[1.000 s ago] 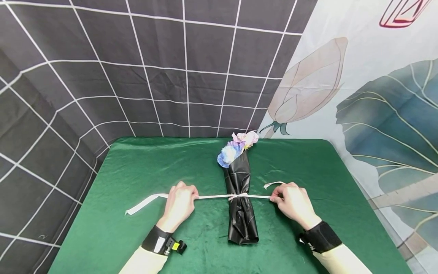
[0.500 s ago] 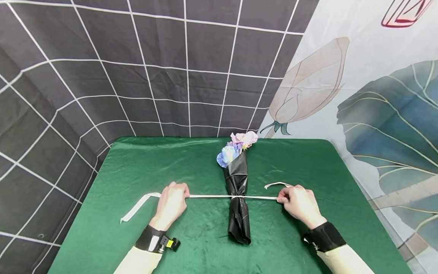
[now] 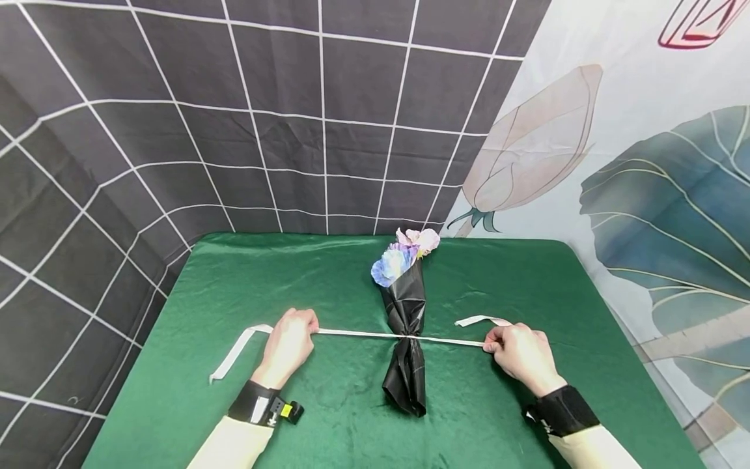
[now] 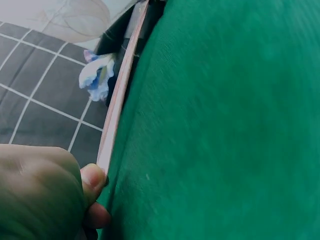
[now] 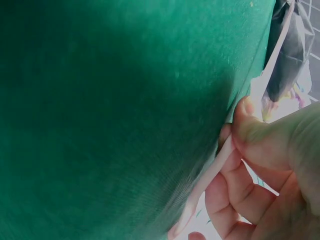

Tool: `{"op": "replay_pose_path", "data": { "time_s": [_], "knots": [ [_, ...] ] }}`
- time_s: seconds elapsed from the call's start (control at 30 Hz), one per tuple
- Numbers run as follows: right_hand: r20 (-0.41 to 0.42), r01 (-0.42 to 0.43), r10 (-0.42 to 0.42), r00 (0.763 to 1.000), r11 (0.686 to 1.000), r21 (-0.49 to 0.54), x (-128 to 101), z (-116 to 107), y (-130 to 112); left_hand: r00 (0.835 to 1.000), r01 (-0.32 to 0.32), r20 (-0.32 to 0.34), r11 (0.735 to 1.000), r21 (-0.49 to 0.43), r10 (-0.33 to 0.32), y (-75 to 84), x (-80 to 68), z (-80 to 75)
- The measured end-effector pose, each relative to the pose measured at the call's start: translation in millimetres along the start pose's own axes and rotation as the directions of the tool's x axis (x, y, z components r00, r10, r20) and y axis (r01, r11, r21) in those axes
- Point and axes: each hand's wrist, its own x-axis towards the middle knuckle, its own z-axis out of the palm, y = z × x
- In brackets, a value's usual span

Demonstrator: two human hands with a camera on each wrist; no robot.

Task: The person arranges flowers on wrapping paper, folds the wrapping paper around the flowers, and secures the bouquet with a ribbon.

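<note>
Head view: flat pale ribbon [image 3: 363, 335] pulled taut, pinched by left hand [image 3: 287, 345] and right hand [image 3: 523, 355], cinching glossy black crinkled wrap [image 3: 406, 339] on green satin worktop [image 3: 328, 286].

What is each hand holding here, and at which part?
Both grip the white ribbon tied round the black-wrapped bouquet. The left hand holds its left stretch, the right hand its right stretch; each loose tail end trails free beyond the hand.

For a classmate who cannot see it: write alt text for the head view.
Two hands pull a white ribbon taut around a bouquet in black wrap, lying on a green table. The left hand and right hand each grip one end.
</note>
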Motion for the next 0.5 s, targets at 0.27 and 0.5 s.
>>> {"op": "replay_pose_path", "data": {
  "time_s": [0.27,0.5],
  "knots": [
    [-0.034,-0.001,0.001,0.999,1.000,-0.010,-1.2,-1.3,-1.0,1.000,-0.002,-0.024,1.000,0.009,0.002,0.4,2.3,0.2],
    [0.036,0.028,-0.028,0.999,0.999,0.019,-4.9,-5.1,-5.3,0.994,-0.106,-0.021,0.981,0.160,0.111,-0.5,1.6,-0.6]
  ]
}}
